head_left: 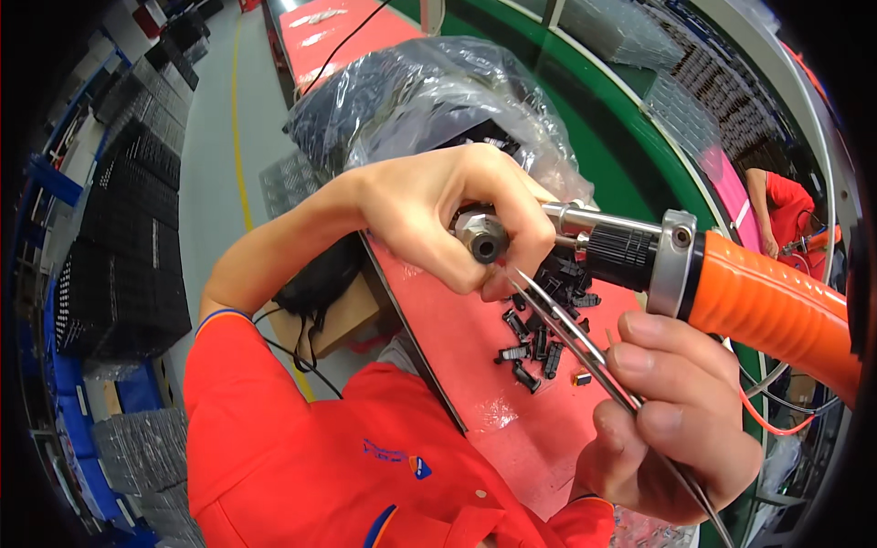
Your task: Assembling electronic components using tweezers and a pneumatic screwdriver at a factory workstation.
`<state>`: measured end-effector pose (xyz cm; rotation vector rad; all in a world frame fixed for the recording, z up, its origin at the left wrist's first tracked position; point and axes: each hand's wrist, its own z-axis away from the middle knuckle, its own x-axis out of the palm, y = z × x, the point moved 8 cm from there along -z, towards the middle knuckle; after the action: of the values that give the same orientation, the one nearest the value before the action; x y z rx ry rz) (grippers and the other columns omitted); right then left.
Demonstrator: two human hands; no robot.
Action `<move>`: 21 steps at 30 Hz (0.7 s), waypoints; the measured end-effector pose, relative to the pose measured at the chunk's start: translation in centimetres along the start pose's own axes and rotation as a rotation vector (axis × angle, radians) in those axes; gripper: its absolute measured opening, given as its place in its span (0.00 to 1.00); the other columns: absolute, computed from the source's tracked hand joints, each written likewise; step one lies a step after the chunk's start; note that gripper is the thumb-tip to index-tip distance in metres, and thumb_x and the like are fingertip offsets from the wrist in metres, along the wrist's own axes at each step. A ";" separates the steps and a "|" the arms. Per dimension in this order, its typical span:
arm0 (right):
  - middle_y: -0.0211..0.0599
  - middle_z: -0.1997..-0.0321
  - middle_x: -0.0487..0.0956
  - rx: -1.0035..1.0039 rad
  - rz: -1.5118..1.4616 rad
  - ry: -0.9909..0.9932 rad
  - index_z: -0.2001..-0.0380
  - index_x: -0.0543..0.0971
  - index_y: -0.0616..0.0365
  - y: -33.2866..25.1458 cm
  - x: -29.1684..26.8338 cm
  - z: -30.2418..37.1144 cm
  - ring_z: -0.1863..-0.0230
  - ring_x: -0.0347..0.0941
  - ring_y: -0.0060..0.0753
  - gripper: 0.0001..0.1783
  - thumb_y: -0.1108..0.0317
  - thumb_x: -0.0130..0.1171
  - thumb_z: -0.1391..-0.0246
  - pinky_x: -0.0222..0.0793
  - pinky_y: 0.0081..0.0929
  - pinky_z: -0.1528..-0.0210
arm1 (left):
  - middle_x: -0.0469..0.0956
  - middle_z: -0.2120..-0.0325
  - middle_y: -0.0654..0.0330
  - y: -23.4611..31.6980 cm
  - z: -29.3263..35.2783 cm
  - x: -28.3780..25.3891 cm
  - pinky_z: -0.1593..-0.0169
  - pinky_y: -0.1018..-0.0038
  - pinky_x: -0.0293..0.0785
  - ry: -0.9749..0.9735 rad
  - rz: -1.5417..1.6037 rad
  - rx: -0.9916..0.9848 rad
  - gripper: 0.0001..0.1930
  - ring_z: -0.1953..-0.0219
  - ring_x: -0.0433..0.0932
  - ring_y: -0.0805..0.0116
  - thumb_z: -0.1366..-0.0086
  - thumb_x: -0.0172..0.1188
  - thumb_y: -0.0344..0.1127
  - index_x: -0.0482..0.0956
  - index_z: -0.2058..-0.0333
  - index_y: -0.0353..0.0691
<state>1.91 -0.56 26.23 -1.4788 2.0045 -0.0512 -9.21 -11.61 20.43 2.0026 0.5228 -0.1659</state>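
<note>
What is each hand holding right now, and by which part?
The left hand grips the metal nose of the orange power screwdriver. The right hand pinches metal tweezers around mid-length, tips pointing at the nose.

Head camera looks down, close over workbench (512, 420).

A large clear plastic bag (429, 100) bulges at the upper middle of the frame, crumpled and glossy, dark small parts showing through its film. Just below it, at centre left, a brown cardboard box (340, 320) sits partly hidden behind an arm. Small white labels (315, 18) lie on the red worktop (356, 32) at the top, too blurred to make out.
</note>
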 end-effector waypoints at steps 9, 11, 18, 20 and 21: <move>0.52 0.65 0.79 -0.142 -0.023 -0.207 0.58 0.67 0.62 0.5 1.3 -0.7 0.62 0.78 0.46 0.19 0.78 0.63 0.52 0.75 0.37 0.57 | 0.72 0.82 0.59 -0.2 1.3 0.2 0.74 0.73 0.62 0.051 0.046 0.012 0.03 0.79 0.69 0.69 0.59 0.57 0.24 0.76 0.81 0.34; 0.52 0.65 0.80 -0.229 -0.069 -0.223 0.59 0.66 0.65 0.3 1.6 -1.3 0.62 0.78 0.46 0.21 0.79 0.65 0.53 0.77 0.34 0.59 | 0.69 0.81 0.55 0.0 1.4 0.1 0.78 0.72 0.55 0.093 0.073 0.001 0.01 0.82 0.63 0.67 0.59 0.60 0.25 0.78 0.82 0.35; 0.55 0.65 0.80 -0.325 -0.232 -0.108 0.60 0.66 0.69 -1.0 1.7 -2.1 0.62 0.79 0.48 0.23 0.80 0.68 0.57 0.80 0.28 0.61 | 0.68 0.84 0.57 1.2 1.6 0.5 0.80 0.71 0.55 0.050 0.045 0.081 0.04 0.83 0.63 0.66 0.56 0.61 0.29 0.78 0.82 0.34; 0.55 0.65 0.80 -0.347 -0.222 -0.109 0.60 0.66 0.68 -0.7 1.8 -1.5 0.62 0.79 0.48 0.23 0.80 0.68 0.57 0.80 0.29 0.62 | 0.68 0.85 0.58 1.4 1.7 0.6 0.80 0.71 0.55 0.068 0.056 0.106 0.05 0.83 0.63 0.66 0.55 0.61 0.30 0.78 0.83 0.34; 0.56 0.65 0.80 -0.370 -0.209 -0.105 0.60 0.66 0.68 -0.5 1.8 -1.1 0.62 0.79 0.48 0.23 0.80 0.68 0.57 0.80 0.29 0.62 | 0.68 0.86 0.58 1.3 1.6 0.5 0.80 0.71 0.55 0.056 0.042 0.083 0.05 0.83 0.63 0.66 0.55 0.61 0.31 0.78 0.83 0.34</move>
<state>1.45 -2.71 26.47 -1.8760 1.8354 0.3188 -8.02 -13.35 20.61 2.1025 0.5162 -0.1075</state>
